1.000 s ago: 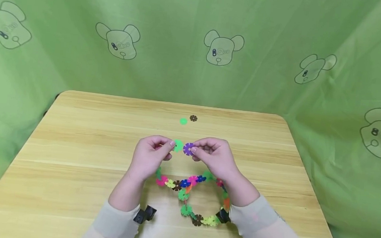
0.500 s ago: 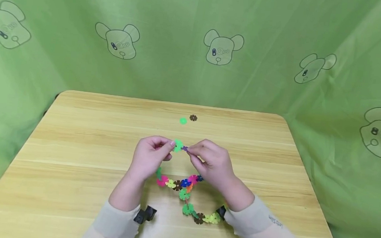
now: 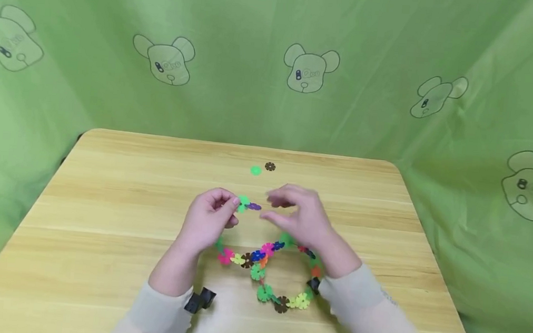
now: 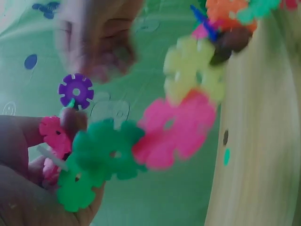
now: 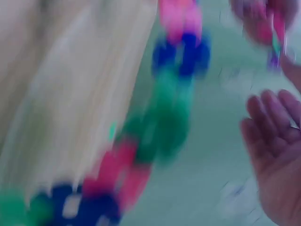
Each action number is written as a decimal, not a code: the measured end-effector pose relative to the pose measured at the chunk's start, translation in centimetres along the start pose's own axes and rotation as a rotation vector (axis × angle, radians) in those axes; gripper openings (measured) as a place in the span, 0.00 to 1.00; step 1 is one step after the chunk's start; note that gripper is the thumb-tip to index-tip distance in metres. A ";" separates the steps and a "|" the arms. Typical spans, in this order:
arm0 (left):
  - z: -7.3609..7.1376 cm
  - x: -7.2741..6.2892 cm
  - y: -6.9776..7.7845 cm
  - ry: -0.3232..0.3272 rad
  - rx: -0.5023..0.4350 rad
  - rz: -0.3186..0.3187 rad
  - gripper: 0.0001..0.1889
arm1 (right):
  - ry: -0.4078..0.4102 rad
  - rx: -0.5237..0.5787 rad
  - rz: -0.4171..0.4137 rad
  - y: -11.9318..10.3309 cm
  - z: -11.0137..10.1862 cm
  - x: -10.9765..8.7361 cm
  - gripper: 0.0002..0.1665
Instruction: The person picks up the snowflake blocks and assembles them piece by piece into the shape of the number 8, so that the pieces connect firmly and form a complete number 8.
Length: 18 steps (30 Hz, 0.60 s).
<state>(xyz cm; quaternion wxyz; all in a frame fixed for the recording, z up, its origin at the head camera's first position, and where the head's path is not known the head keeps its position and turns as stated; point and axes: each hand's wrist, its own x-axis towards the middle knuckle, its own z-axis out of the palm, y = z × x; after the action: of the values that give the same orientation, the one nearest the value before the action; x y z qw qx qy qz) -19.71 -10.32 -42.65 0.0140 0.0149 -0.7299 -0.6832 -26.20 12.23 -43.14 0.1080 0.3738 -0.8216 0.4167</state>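
Observation:
My left hand point(image 3: 209, 217) pinches a light green notched disc point(image 3: 242, 203) between thumb and fingers. A purple notched disc point(image 3: 254, 206) is slotted edge-on into that disc's right side. From the left hand runs a chain of interlocking plastic discs, with pink point(image 4: 175, 130), yellow point(image 4: 195, 70) and dark green point(image 4: 110, 149) ones close to the left wrist camera. Part of the chain forms a ring, with a brown disc point(image 3: 281, 304) at its near side. My right hand point(image 3: 302, 217) is just right of the purple disc, thumb and fingers spread apart, holding nothing.
A loose green disc point(image 3: 256, 170) and a brown disc point(image 3: 270, 166) lie near the far edge of the wooden table point(image 3: 117, 190). Green cloth point(image 3: 234, 105) with printed animal heads surrounds the table. Black wrist cameras point(image 3: 200, 300) sit at both cuffs.
The purple disc was apart from the green one, then turned edge-on and joined to it. My right hand has let go of it and drawn back slightly to the right.

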 end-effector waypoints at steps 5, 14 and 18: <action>-0.8 -0.1 -0.2 -0.040 0.025 -0.026 0.08 | -0.255 -0.128 0.526 6.6 0.4 2.2 0.29; -1.5 -0.3 -0.4 -0.080 0.148 -0.025 0.13 | -0.554 -0.374 0.589 11.3 5.4 6.1 0.40; -1.8 -0.3 -0.6 -0.072 0.148 -0.049 0.11 | -0.596 -0.487 0.558 11.8 6.1 6.6 0.33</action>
<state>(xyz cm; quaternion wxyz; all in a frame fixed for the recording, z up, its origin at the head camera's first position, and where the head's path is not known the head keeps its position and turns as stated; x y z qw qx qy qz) -19.33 -12.13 -43.17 -0.0298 0.0091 -0.7778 -0.6278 -38.27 8.48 -50.85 -0.1641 0.2059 -0.9595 0.0999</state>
